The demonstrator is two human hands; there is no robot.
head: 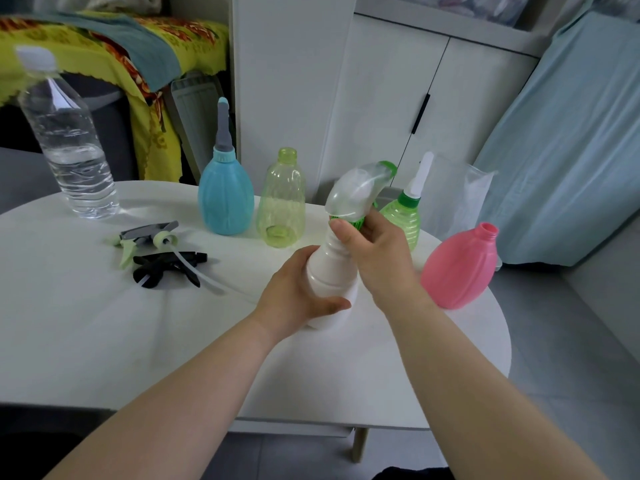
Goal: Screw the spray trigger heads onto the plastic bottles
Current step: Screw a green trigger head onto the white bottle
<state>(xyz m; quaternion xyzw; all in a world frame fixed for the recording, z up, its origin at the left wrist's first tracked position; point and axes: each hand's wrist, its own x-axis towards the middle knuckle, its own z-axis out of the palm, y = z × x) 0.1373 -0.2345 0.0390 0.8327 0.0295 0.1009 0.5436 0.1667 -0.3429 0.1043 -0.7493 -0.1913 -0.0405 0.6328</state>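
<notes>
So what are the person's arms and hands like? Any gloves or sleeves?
No gloves and no sleeves in view. Both forearms are bare right down to the bottom of the picture. The left hand and the right hand show no rings, watches or bracelets, and the right thumbnail is short and unpainted.

left hand wrapped round the white bottle low on the white table | right hand pinching the green collar of the clear trigger head on its neck | loose trigger heads lying off left | pink bottle right, open-necked | blue bottle, pale green bottle behind
</notes>
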